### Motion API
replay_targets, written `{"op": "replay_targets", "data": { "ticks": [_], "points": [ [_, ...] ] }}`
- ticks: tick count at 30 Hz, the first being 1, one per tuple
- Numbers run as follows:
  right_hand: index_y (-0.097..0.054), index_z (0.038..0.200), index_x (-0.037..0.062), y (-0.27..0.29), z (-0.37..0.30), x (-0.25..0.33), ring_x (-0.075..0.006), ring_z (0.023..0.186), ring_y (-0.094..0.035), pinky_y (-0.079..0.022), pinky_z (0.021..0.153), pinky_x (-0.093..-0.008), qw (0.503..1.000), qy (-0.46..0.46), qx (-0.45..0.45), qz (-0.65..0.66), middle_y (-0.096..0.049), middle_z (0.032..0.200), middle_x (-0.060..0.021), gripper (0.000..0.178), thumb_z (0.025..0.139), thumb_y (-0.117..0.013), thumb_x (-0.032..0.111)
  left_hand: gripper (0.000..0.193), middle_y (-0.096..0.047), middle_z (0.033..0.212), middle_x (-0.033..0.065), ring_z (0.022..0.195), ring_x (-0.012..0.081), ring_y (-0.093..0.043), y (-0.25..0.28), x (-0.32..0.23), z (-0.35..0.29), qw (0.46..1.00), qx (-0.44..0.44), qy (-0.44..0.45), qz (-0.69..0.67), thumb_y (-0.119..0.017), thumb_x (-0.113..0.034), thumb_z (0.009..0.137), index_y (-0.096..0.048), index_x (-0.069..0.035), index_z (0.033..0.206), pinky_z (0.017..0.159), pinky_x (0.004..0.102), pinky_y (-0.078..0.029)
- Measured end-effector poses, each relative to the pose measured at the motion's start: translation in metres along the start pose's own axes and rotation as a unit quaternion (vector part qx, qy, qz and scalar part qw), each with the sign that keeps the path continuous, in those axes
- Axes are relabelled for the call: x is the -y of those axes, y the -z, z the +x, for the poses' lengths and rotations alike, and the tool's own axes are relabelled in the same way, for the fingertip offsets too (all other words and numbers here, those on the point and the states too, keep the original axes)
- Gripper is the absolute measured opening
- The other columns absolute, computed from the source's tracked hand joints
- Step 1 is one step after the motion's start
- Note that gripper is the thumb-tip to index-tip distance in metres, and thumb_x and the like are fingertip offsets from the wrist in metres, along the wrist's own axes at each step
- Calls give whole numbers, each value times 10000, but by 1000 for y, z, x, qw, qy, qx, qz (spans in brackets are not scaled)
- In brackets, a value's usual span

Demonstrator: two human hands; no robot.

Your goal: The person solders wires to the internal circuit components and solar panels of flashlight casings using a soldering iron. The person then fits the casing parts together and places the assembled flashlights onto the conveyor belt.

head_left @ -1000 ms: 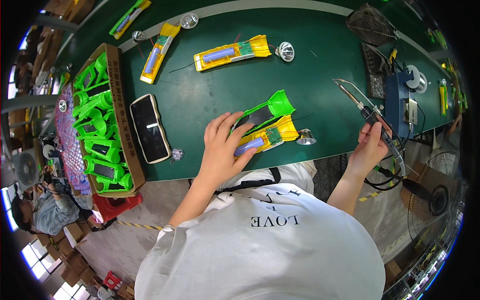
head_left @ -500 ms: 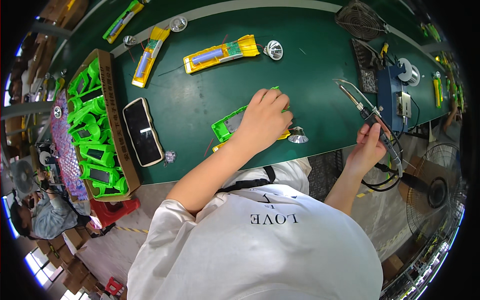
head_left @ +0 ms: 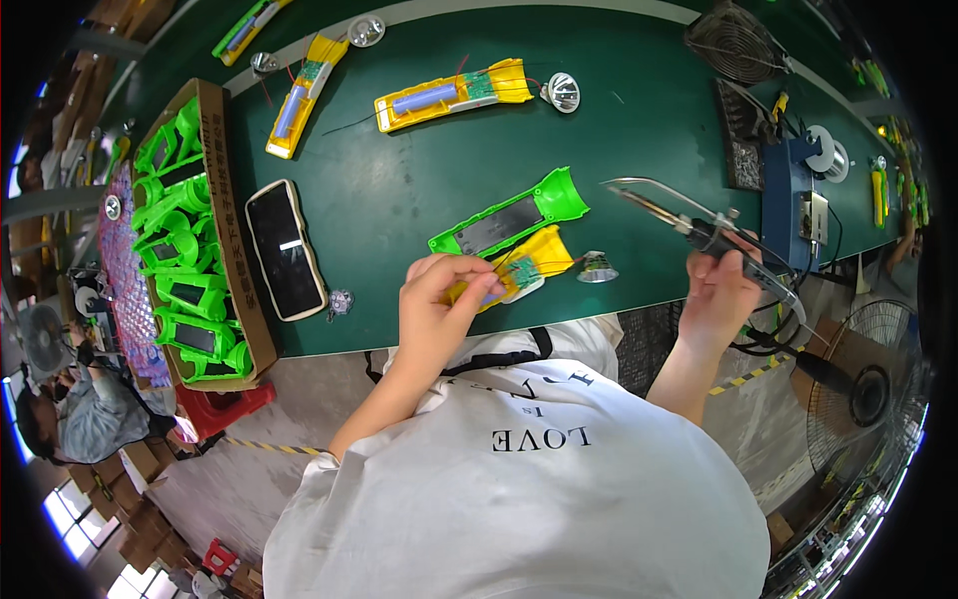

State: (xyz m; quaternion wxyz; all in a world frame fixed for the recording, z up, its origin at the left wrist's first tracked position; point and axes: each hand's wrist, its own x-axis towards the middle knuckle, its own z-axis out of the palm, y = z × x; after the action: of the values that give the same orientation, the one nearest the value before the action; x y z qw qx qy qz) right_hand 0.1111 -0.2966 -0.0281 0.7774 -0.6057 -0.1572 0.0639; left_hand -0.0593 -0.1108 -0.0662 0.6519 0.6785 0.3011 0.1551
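Yellow housing [head_left: 540,262] slants lengthwise off bench's [head_left: 639,130] near edge, flare [head_left: 555,250] right. Left hand [head_left: 437,297]: grip unclear; right hand [head_left: 720,292] grips soldering iron [head_left: 713,239].

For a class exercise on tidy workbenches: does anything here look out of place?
Perhaps the phone, lying beside the box of green shells: it looks like a personal item among lamp parts. Nothing looks spilled.
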Motion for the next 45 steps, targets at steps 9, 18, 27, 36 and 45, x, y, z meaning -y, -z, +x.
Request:
{"op": "replay_targets", "data": {
  "ticks": [9, 18, 27, 36, 45],
  "points": [
    [-480, 880, 1, -41, -3, -22, -81, 553, -487, -381, 441, -182, 986, -97, 136, 15, -528, 746, -56, 157, 768, -589, 14, 62, -573, 718, 20, 761, 194, -509, 18, 3, -1, 912, -132, -146, 360, -644, -97, 683, -621, -76, 736, 787, 328, -334],
    [-535, 819, -5, -65, -6, -34, -9, 580, -390, -302, 510, -152, 971, -141, 175, -76, -492, 741, 18, 128, 731, -627, -11, 54, -565, 709, 8, 757, 194, -497, 33, 5, 10, 907, -92, -136, 387, -622, -94, 663, -618, -78, 714, 796, 342, -327],
    [-558, 800, 1, -79, -7, -34, -5, 573, -371, -296, 504, -153, 965, -124, 201, -118, -474, 726, 33, 97, 735, -628, 15, 49, -556, 672, 27, 744, 206, -501, 39, -1, 20, 911, -38, -122, 391, -591, -95, 667, -603, -66, 705, 810, 342, -334],
    [-558, 811, -5, -78, -4, -33, -6, 606, -413, -308, 516, -150, 969, -140, 165, -119, -496, 742, 28, 97, 740, -623, 12, 86, -549, 599, 42, 634, 189, -506, 40, -8, 19, 954, -47, -70, 287, -640, -119, 696, -614, -41, 721, 683, 314, -378],
    [-563, 809, -5, -83, -6, -38, 8, 577, -380, -285, 491, -139, 964, -126, 197, -123, -489, 738, 38, 109, 730, -633, 21, 45, -524, 603, 8, 670, 188, -500, 41, -2, 26, 924, -1, -70, 377, -607, -122, 680, -618, -79, 688, 695, 334, -369]
  ]
}}
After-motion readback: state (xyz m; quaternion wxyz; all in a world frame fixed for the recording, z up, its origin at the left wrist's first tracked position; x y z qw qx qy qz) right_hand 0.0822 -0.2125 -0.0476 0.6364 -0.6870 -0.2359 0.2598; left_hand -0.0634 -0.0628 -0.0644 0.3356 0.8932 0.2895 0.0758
